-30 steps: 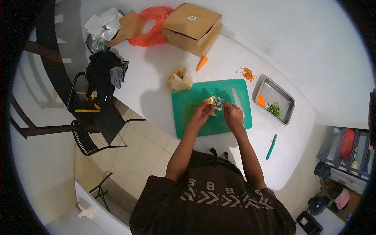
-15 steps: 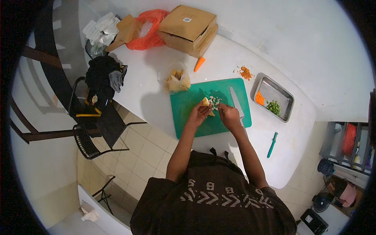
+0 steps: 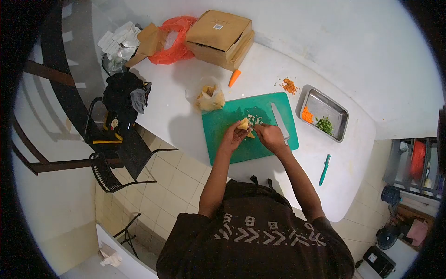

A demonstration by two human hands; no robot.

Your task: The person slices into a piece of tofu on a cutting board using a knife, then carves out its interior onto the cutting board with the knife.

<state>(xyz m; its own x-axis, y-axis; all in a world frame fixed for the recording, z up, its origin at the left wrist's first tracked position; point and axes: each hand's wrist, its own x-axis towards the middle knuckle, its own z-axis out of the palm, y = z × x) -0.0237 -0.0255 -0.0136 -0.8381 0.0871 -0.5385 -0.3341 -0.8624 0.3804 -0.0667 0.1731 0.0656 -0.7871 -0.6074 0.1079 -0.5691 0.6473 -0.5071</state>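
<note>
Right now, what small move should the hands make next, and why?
Probably bring the right hand to the yellow piece: the left hand holds it up over the board, and the right fingertips are close beside it.

Left hand holding yellowish piece — green board, knife

right grip, its hold indistinct

White label on cardboard box, faint handwriting beside it, neither readable
</note>
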